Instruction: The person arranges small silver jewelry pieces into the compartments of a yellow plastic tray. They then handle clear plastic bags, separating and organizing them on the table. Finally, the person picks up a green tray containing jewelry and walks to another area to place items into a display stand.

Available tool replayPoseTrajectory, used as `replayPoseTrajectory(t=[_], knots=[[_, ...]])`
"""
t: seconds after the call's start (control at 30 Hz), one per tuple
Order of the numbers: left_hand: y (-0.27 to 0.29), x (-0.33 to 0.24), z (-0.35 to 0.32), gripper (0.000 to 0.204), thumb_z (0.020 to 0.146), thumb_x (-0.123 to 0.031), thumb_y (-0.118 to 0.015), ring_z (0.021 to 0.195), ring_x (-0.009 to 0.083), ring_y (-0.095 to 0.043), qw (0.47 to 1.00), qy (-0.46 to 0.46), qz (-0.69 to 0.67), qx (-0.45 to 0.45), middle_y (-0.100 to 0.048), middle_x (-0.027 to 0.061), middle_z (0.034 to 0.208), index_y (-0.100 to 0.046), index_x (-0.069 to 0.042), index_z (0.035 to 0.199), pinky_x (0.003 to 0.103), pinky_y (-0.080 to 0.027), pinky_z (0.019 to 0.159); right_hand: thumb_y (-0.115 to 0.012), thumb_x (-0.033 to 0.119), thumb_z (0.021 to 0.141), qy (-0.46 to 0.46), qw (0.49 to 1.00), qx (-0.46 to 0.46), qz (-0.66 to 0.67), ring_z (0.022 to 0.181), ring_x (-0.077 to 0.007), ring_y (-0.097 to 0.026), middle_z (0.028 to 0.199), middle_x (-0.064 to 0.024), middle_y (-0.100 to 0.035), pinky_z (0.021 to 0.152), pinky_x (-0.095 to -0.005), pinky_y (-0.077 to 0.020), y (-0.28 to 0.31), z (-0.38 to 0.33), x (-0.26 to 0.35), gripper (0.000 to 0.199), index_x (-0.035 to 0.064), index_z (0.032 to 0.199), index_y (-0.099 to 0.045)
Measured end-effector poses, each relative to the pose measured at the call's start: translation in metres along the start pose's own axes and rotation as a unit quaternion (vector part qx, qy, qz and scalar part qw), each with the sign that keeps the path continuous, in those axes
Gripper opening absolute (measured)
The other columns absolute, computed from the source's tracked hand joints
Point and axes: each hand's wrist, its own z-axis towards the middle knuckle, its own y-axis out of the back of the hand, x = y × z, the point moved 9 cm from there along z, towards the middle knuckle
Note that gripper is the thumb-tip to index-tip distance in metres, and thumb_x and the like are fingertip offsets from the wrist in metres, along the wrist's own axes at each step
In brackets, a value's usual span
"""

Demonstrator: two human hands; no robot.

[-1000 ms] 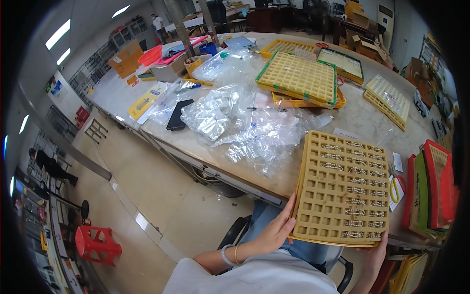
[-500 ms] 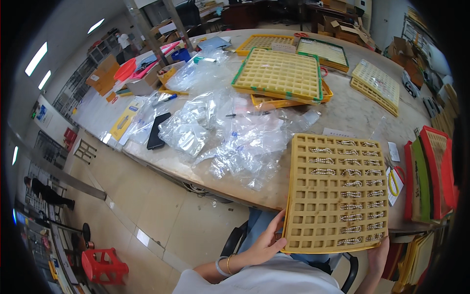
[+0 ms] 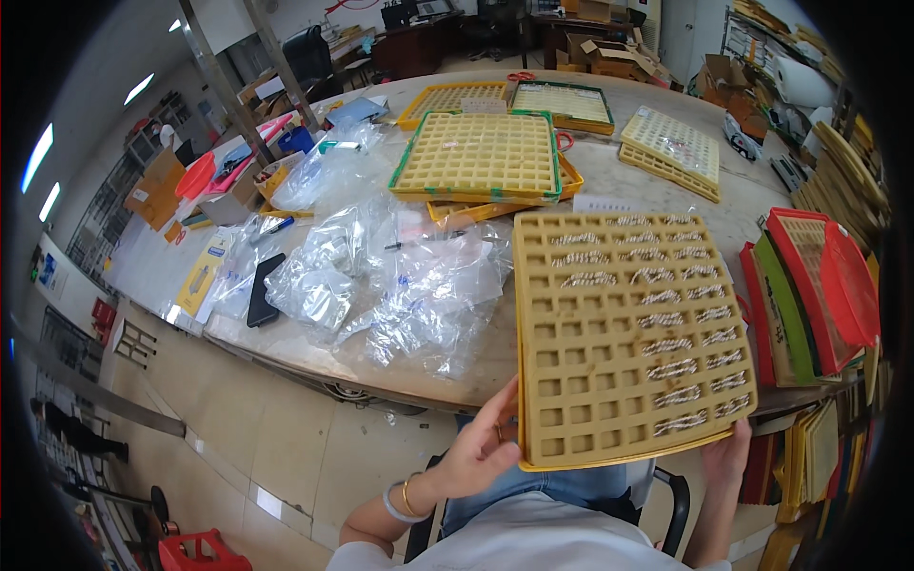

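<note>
Between my two hands is a yellow grid tray point(image 3: 576, 366) with rows of square pockets, tilted above my lap at the table's front edge. My left hand point(image 3: 481, 445) grips its left side near the lower corner, fingers partly under it. At the lower right corner my right hand point(image 3: 728, 449) holds the tray, its fingers mostly hidden behind the rim. Small beaded strands point(image 3: 671, 345), silvery and brownish, fill the right columns and the upper rows. The lower left pockets hold nothing.
Clear plastic bags point(image 3: 419, 295) spread over the table point(image 3: 457, 385), with a black phone point(image 3: 266, 290) beside them. Stacked yellow trays point(image 3: 476, 157) stand behind. More trays point(image 3: 669, 147) lie at back right. Red and green trays point(image 3: 804, 295) lean at the right. A red stool point(image 3: 202, 552) is on the floor.
My hands have shifted the tray slightly left and up in view, and it leans more. The whole view has turned a little to the right.
</note>
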Motion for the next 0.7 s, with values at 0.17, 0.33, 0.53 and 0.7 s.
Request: replayPoseTrajectory(t=[0.17,0.33,0.53,0.7], knots=[[0.083,-0.054,0.058,0.102,0.074,-0.043,-0.077,0.140,0.0453,-0.011,0.788,0.036,0.603,-0.121,-0.014,0.0279,0.150,-0.017,-0.009,0.150,0.053,-0.025,0.108,-0.049,0.029,0.096,0.041,0.997,0.066,0.026,0.119,-0.0233,-0.053,0.133,-0.0111,-0.050,0.099,-0.0391,-0.0473,-0.031,0.047,0.047,0.049,0.0033,0.136,-0.038],[0.157,-0.034,0.094,0.115,0.054,-0.059,-0.082,0.135,0.0587,-0.002,0.612,0.210,0.746,-0.154,-0.008,0.0317,0.151,-0.026,-0.027,0.149,0.071,-0.020,0.100,-0.047,0.032,0.097,0.038,0.986,0.156,-0.040,0.119,-0.0223,-0.053,0.129,-0.0104,-0.054,0.098,-0.0444,-0.0468,-0.114,0.132,0.053,0.046,0.0060,0.134,-0.042],[0.195,0.005,0.090,0.078,0.067,-0.059,-0.071,0.126,0.0573,-0.031,0.726,0.171,0.661,-0.085,-0.039,0.0272,0.139,-0.051,-0.020,0.132,0.062,-0.024,0.105,-0.053,0.030,0.095,-0.020,0.983,0.181,-0.005,0.117,-0.0238,-0.055,0.128,-0.0117,-0.055,0.099,-0.0398,-0.0461,-0.217,0.236,-0.013,0.044,0.0052,0.131,-0.044],[0.168,-0.015,0.086,0.040,0.069,-0.012,-0.072,0.102,0.0383,-0.053,0.752,0.015,0.652,-0.096,-0.058,0.0189,0.105,-0.055,-0.002,0.104,0.046,-0.041,0.093,-0.057,0.022,0.093,-0.048,0.983,0.177,0.034,0.116,-0.0257,-0.055,0.125,-0.0127,-0.055,0.100,-0.0405,-0.0467,-0.262,0.288,-0.069,0.044,0.0017,0.129,-0.043]])
